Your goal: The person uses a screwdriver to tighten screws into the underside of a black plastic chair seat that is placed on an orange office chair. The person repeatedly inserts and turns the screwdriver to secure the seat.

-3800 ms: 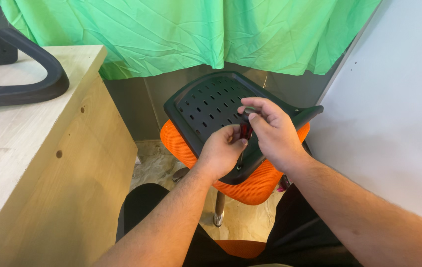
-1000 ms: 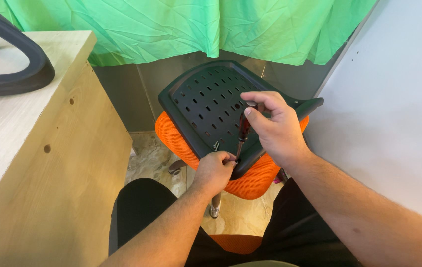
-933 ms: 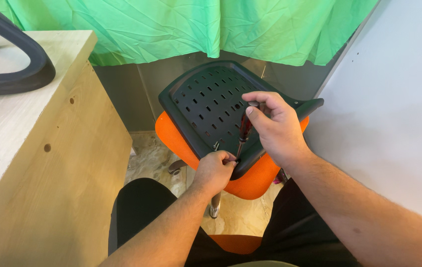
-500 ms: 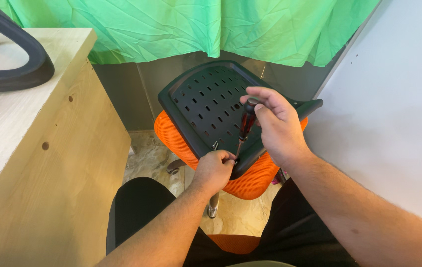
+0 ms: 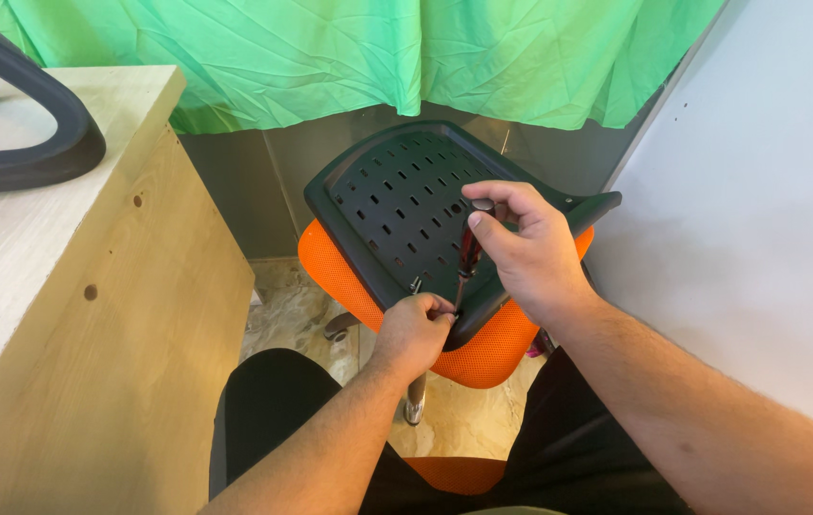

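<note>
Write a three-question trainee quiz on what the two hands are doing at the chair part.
1. True or false: the right hand grips a red-handled screwdriver.
2. Where does the left hand rest? A) wooden desk B) lower edge of the black perforated plastic chair panel C) green curtain
3. Fill in: the cushion beneath the panel is ____.

Key: 1 true; 2 B; 3 orange.

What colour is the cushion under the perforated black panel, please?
Orange mesh cushion, beneath the black panel; clearest in the head view.
</note>
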